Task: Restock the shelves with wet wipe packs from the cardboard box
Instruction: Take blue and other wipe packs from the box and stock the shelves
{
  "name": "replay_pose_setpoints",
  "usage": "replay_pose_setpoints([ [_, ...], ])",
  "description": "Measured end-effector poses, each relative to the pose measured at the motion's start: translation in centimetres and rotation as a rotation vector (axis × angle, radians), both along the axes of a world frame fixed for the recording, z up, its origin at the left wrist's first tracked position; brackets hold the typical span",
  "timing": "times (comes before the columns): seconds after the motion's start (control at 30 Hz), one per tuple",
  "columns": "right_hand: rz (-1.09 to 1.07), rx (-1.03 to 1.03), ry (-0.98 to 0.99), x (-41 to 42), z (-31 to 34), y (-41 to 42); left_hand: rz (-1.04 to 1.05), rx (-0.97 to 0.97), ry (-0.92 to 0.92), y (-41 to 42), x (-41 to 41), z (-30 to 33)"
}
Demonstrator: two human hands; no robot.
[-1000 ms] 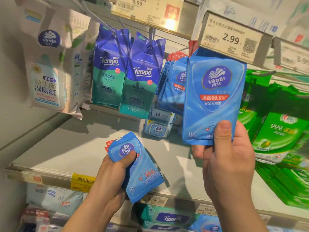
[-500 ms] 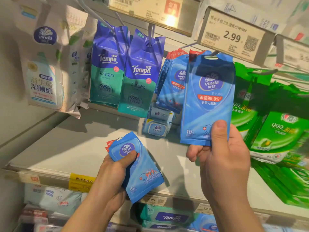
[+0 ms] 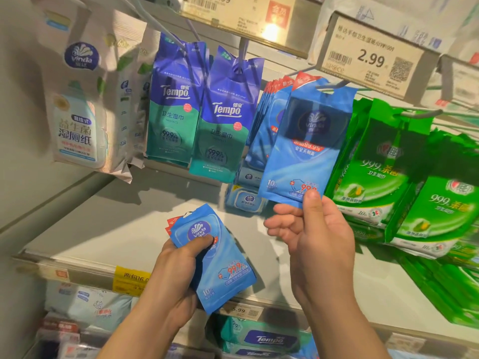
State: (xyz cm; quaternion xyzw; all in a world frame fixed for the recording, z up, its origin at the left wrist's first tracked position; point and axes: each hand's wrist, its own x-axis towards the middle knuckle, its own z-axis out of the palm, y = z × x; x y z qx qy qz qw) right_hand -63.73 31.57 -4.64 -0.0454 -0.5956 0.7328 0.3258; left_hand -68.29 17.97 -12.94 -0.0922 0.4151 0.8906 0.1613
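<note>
Glossy blue Vinda wipe pack (image 3: 305,151): newly threaded onto metal peg hook (image 3: 329,86), right hand (image 3: 318,234) pinching its bottom edge. Left hand (image 3: 181,270) grips spare blue packs (image 3: 220,263), next for hanging.

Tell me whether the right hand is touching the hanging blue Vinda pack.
Touching. The head view shows the right hand pinching the blue Vinda pack at its bottom edge, thumb over its front.

The widest open room is the bare shelf (image 3: 108,224) at centre left of the frame, under the hanging packs. Above it, the Tempo packs (image 3: 202,112) and the white Vinda bag (image 3: 77,104) at upper left hang low and close the upper space. At right, green packs (image 3: 404,172) crowd the shelf. The hook (image 3: 334,85) at upper centre sits tight under the price tag (image 3: 370,58), with blue packs (image 3: 261,130) just left of it. A small tub (image 3: 246,200) stands at the shelf's back, centre.
</note>
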Motion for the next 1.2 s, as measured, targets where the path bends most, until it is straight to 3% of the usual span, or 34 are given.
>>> replay_pose_setpoints([
  [0.4, 0.058, -0.294, -0.03, -4.0, 1.5, -1.6, 0.019, -0.013, -0.015, -0.3, 0.2, -0.2],
  [0.93, 0.089, -0.393, -0.112, -3.8, -0.2, -0.3, 0.025, -0.002, 0.032, -0.7, 0.9, 0.5],
  [1.07, 0.086, -0.311, -0.243, -2.8, -1.4, 0.6, 0.01, -0.034, 0.019, -0.4, 0.9, 0.4],
  [1.2, 0.072, 0.043, -0.477, -1.9, -3.5, 1.9, -0.002, -0.051, 0.032, -0.1, 0.9, 0.1],
])
